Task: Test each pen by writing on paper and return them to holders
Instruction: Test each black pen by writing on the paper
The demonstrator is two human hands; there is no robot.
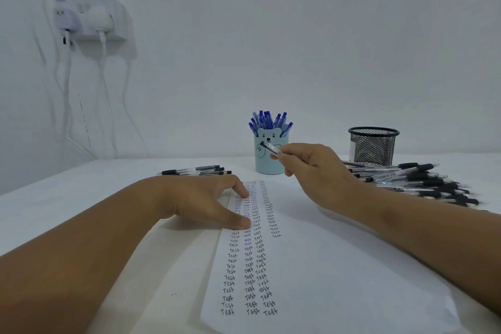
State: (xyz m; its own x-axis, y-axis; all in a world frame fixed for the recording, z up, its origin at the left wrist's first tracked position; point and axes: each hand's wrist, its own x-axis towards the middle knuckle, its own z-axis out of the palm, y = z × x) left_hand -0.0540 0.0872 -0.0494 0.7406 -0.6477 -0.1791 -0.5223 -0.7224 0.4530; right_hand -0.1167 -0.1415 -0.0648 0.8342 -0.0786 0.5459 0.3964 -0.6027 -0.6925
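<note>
A white paper sheet (325,266) lies on the table, covered with columns of the handwritten word "Test". My left hand (200,200) rests flat on its upper left part, thumb and fingertips pressing it down. My right hand (311,168) is raised above the sheet's far end and pinches a clear black pen (271,148), held in front of the light blue bear holder (268,160). That holder is full of blue pens (268,120). A black mesh holder (373,146) stands to the right; its inside is hidden.
A large heap of black pens (423,182) lies on the table at the right, behind my right forearm. A few black pens (198,170) lie left of the bear holder. A wall shelf (92,22) with chargers and hanging cables is at the upper left.
</note>
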